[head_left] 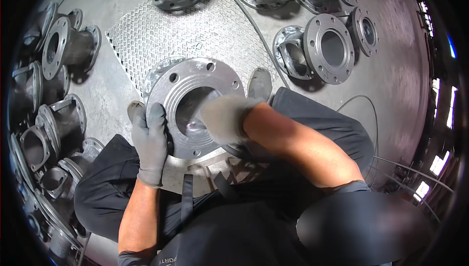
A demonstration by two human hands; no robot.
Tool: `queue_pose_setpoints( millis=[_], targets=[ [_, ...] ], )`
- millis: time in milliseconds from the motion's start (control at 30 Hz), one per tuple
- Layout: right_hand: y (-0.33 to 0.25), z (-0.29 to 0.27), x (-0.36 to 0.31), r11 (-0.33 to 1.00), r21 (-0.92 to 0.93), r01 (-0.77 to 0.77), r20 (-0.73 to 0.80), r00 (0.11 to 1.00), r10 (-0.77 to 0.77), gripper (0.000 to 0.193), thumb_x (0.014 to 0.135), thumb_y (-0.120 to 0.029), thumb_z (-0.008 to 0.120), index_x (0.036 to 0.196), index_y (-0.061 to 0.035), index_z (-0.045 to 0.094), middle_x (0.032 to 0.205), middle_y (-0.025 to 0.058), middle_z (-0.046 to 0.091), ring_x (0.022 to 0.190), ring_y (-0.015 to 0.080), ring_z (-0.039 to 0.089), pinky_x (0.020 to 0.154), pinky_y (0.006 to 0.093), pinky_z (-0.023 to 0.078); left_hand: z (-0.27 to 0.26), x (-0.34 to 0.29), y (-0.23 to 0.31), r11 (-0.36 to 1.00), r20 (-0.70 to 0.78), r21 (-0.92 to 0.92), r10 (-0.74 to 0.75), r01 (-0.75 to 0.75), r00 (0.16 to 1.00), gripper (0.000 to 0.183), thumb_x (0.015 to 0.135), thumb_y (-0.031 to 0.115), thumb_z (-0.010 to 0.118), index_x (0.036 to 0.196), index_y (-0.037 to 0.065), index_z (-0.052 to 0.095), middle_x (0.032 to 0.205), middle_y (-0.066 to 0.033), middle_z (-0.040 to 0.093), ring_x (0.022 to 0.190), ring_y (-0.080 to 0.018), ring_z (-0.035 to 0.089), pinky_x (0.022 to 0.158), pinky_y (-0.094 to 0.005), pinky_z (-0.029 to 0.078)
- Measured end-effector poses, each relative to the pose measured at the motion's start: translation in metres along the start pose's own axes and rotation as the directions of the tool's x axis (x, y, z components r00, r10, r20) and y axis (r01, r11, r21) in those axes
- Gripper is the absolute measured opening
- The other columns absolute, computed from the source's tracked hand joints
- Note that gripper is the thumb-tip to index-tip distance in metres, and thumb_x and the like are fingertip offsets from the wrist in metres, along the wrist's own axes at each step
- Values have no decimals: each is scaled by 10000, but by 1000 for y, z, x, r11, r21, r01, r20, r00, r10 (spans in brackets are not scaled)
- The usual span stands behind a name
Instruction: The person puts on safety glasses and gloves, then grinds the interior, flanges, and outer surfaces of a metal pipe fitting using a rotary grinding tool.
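Observation:
Between my knees stands a grey metal flanged pipe fitting (pixel 163 114), its round, bolt-holed flange facing up. My left hand (pixel 149 141), in a grey knit glove, grips the left rim of that flange, thumb on the upper face. Motion blurs my right hand (pixel 224 117), also gloved, which is over the right side of the central bore. Its fingers are smeared and partly hidden, so I cannot make out what it holds, if anything. Bright metal shows inside the bore below it.
A sheet of expanded metal mesh (pixel 151 31) lies beyond the fitting. Flanged castings (pixel 56 48) crowd the left side; another flanged casting (pixel 330 48) stands at the right. A dark cable (pixel 249 17) crosses the floor between my feet and the right castings.

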State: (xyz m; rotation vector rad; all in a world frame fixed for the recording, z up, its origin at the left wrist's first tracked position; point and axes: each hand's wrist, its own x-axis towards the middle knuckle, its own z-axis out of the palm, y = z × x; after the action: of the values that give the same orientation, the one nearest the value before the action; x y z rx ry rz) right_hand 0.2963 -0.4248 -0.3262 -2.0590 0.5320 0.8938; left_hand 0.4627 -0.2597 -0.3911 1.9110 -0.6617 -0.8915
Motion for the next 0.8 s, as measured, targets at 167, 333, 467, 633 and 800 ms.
queue_pose_setpoints(
  millis=[167,333,467,633,800],
  targets=[
    [12,25,-1,990,-24,138,12,990,-138,233,844,-62,658,998,13,816,1038,267,779,967,426,773,835,482,614,-5,-5,6,998,48,-49,-43,45,998,287,1124,274,630,1204,-2,628,977,8,636,858,-68,529,772,-249,466],
    [13,28,5,990,14,139,-143,980,-136,219,859,-38,624,959,15,811,1010,257,781,938,428,773,832,480,618,-6,-6,10,994,58,-32,-101,103,993,301,1123,287,636,1211,0,639,984,4,644,870,-66,532,779,-247,469],
    [8,17,12,998,12,55,14,998,-55,222,880,-45,626,973,1,823,1015,249,786,950,425,774,825,476,617,0,-9,11,999,19,-29,-44,45,999,351,1115,369,650,1022,34,601,841,51,547,733,-40,450,622,-244,374],
    [8,35,19,997,-50,66,-94,993,-70,228,880,-55,629,979,-5,829,1017,248,788,954,419,777,816,478,614,-2,-10,9,995,54,-57,-77,80,996,333,1115,330,648,1139,-2,629,929,14,622,821,-64,514,719,-246,438],
    [11,30,18,998,3,69,-53,996,-68,237,858,-60,633,991,7,817,1042,262,778,969,430,773,827,477,618,5,-8,7,993,19,-116,16,-13,1000,336,1113,310,652,1157,-23,639,947,-4,641,860,-89,545,777,-260,476]
  ],
)
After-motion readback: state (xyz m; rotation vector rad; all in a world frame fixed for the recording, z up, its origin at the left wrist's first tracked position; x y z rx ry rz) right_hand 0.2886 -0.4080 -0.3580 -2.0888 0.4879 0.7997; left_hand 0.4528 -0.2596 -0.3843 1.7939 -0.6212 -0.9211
